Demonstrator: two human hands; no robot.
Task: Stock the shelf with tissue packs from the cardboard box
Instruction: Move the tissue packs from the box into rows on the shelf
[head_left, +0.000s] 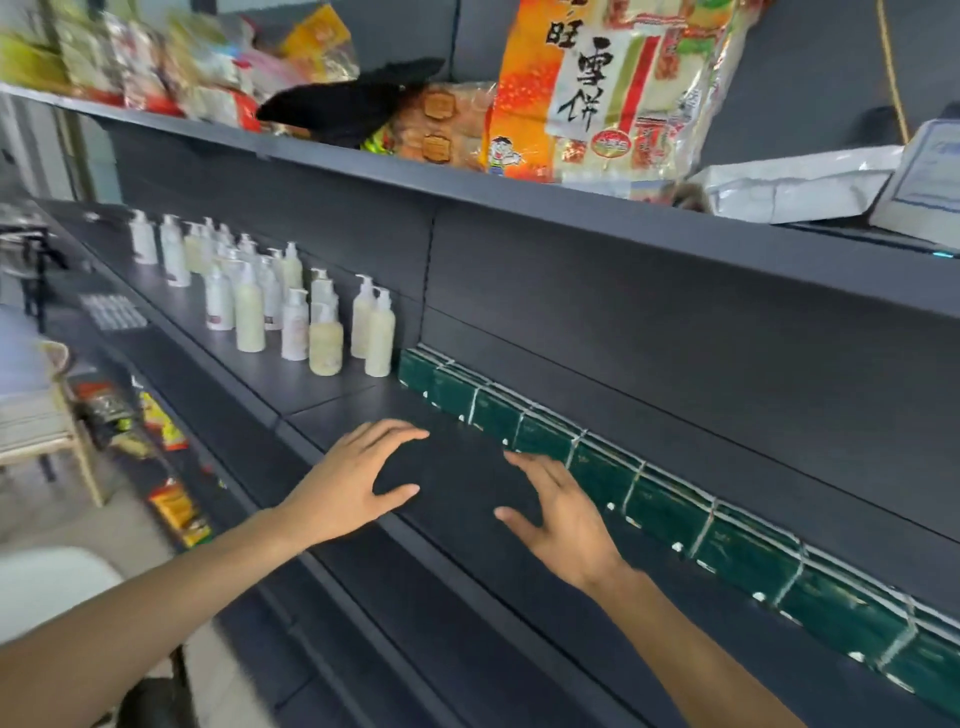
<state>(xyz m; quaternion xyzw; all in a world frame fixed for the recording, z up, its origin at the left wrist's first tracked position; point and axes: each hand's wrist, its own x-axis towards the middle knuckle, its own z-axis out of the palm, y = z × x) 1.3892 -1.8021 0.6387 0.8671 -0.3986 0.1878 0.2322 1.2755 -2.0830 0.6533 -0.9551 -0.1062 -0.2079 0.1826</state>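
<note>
Fingers (395, 434) of both hands spread, released; green tissue packs (602, 467) lie just beyond.

Row of tissue packs (737, 540) cut off at right edge, far snack bags (130, 57) blurred

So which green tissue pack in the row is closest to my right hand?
The green pack just beyond the right hand's fingertips, fourth from the row's bottle end; the others sit farther along either way.

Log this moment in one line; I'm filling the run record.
left hand: open, empty, over shelf | right hand: open, empty | green tissue packs: rowed along back | box: unseen
</note>
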